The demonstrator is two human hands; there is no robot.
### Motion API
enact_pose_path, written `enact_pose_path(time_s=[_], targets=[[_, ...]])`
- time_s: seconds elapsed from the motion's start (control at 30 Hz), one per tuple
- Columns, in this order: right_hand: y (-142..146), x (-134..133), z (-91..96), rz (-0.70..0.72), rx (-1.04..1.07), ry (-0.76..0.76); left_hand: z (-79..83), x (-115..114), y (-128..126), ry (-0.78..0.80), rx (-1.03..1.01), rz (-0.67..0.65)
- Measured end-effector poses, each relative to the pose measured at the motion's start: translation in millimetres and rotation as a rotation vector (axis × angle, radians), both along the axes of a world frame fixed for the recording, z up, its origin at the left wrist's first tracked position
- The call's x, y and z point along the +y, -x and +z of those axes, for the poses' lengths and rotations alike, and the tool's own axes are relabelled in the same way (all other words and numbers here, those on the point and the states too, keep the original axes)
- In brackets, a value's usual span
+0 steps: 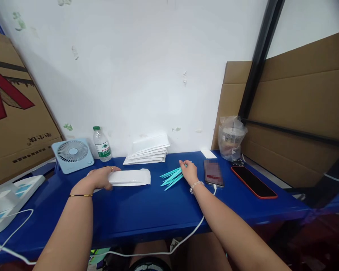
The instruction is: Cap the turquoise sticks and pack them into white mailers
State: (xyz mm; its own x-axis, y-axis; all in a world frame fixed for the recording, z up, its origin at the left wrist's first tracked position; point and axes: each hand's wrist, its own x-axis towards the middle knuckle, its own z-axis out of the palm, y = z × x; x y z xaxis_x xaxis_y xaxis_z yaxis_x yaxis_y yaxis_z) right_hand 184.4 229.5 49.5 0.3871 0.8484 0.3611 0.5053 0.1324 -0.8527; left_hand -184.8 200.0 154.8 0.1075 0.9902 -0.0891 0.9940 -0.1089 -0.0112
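Observation:
My left hand (102, 177) is closed around the left end of a white envelope (131, 177), which lies low over the blue table. A bit of something white shows beneath that hand. To the right, my right hand (189, 171) has its fingers pinched at the far ends of several thin teal pointed sticks (171, 177). The sticks fan out leftward on the tabletop, and my fingers hide their upper ends. Behind, against the wall, a stack of white envelopes (148, 149) rests on the table.
A blue fan (73, 154) and a water bottle (102, 145) stand at the back left, near a power strip (14, 201). Rightward lie a phone (213, 173) on a white cable (199, 225), a red-edged phone (253, 182), and a bagged cup (231, 139). Cardboard (302, 105) flanks the table.

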Motion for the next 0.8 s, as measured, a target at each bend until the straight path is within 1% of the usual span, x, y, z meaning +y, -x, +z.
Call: enact_pose_path(time_s=[0.07, 0.1, 0.13, 0.2, 0.23, 0.27, 0.33, 0.37, 0.43, 0.47, 0.53, 0.6, 0.67, 0.73, 0.8], targets=[[2.6, -0.7, 0.6, 0.023, -0.074, 0.0, -11.4, 3.2, -6.5, 0.029, 0.021, 0.028], [3.6, -0.6, 0.5, 0.034, -0.102, 0.003, -15.8, 3.8, -15.3, 0.034, 0.01, 0.02], [4.3, -0.5, 0.3, 0.047, -0.123, 0.01, -19.9, 3.5, -27.7, 0.012, -0.026, -0.016], [4.8, -0.5, -0.2, 0.079, -0.149, 0.034, -28.6, 0.7, -62.8, 0.016, -0.171, -0.208], [4.7, -0.9, -0.4, 0.097, -0.154, 0.052, -34.0, -1.5, -84.1, 0.003, -0.267, -0.311], [4.5, -1.6, -0.4, 0.115, -0.153, 0.071, -40.3, -3.8, -106.6, -0.009, -0.332, -0.383], [2.8, -3.9, 0.3, 0.143, -0.141, 0.103, -55.6, -7.9, -150.3, -0.035, -0.359, -0.443], [1.1, -5.3, 1.4, 0.16, -0.131, 0.118, -63.7, -9.5, -169.2, -0.045, -0.348, -0.445], [-5.0, -7.2, 5.9, 0.214, -0.123, 0.151, -78.4, -11.4, -196.6, -0.045, -0.316, -0.459], [-9.5, -7.4, 9.5, 0.248, -0.126, 0.168, -84.2, -12.3, -204.4, -0.018, -0.302, -0.468], [-21.0, -5.6, 19.4, 0.325, -0.149, 0.195, -91.4, -15.0, -209.1, 0.028, -0.285, -0.493], [-33.5, -1.3, 31.3, 0.434, -0.219, 0.198, -93.1, -19.9, -203.8, 0.057, -0.284, -0.544], [-43.3, 3.6, 41.8, 0.569, -0.316, 0.215, -90.6, -26.0, -195.2, 0.081, -0.292, -0.614], [-48.1, 7.1, 47.3, 0.673, -0.403, 0.261, -85.6, -29.4, -188.3, 0.103, -0.319, -0.663], [-47.3, 8.0, 46.3, 0.728, -0.445, 0.312, -79.8, -25.7, -185.7, 0.075, -0.371, -0.645]])
